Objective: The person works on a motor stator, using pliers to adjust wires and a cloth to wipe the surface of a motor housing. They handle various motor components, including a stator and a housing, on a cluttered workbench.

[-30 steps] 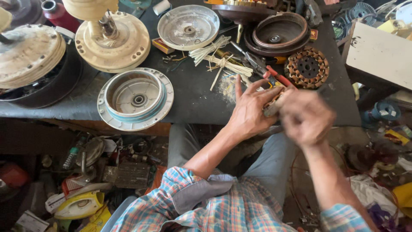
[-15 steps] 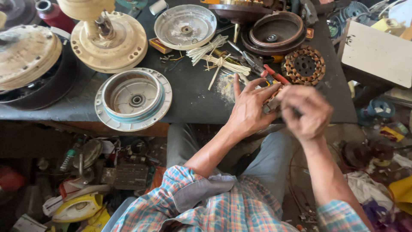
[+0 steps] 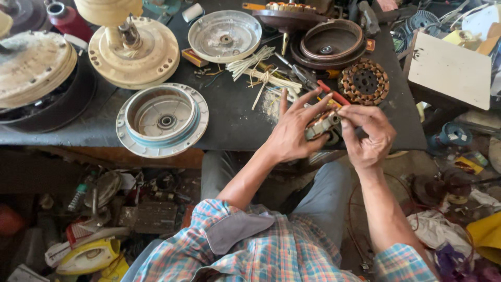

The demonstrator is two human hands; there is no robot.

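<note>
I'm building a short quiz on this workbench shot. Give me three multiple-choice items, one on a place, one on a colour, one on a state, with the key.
1. Where does the copper-wound stator lie?
A. on the floor
B. on the dark bench, beyond the right hand
C. inside the grey housing

2. What colour are the handles of the pliers?
A. red
B. blue
C. green

3. How do the hands stand?
A. both rest flat on the bench
B. only the left holds something
C. both grip one small part at the bench edge

Key: 1 B, it sits on the bench top just past the right hand. 2 A, red shows above the fingers. 3 C, the left hand and the right meet on the small wound part.
</note>
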